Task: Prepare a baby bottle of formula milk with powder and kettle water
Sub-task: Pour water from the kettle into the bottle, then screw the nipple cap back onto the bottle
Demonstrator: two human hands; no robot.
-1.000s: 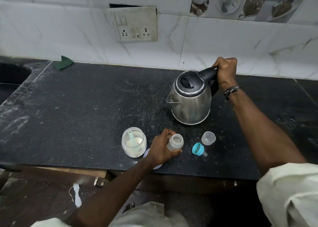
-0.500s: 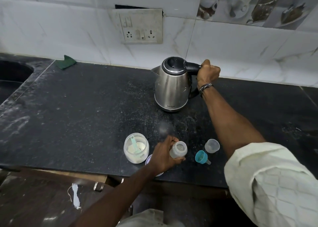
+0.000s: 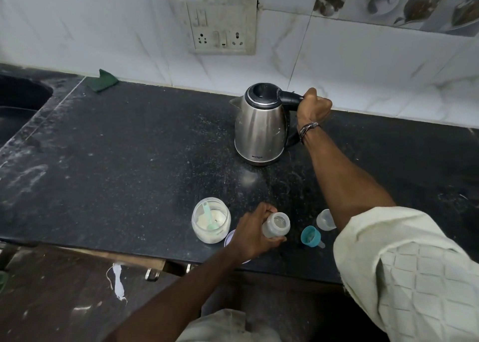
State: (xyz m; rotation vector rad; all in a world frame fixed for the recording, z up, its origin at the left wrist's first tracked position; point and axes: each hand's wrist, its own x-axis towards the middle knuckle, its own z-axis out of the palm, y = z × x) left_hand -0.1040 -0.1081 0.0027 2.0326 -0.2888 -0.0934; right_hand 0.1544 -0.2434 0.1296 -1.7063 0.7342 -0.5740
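A steel kettle [image 3: 260, 131] with a black lid stands upright at the back of the dark counter [image 3: 129, 165]. My right hand [image 3: 312, 108] grips its black handle. Near the front edge my left hand [image 3: 250, 231] holds the open clear baby bottle [image 3: 276, 224], which stands on the counter. To its left sits an open jar of white powder [image 3: 210, 221] with a pale green scoop inside. The teal teat ring [image 3: 310, 236] and a clear cap [image 3: 325, 219] lie to the bottle's right.
A round lid [image 3: 229, 238] lies partly under my left hand. A green cloth [image 3: 101, 80] rests at the back left by the wall. A dark sink [image 3: 18, 103] is at the far left. A socket panel [image 3: 221, 25] hangs on the tiled wall.
The kettle has gone from tilted near the bottle to upright at the back of the counter, still in my right hand. My left hand stays on the bottle.
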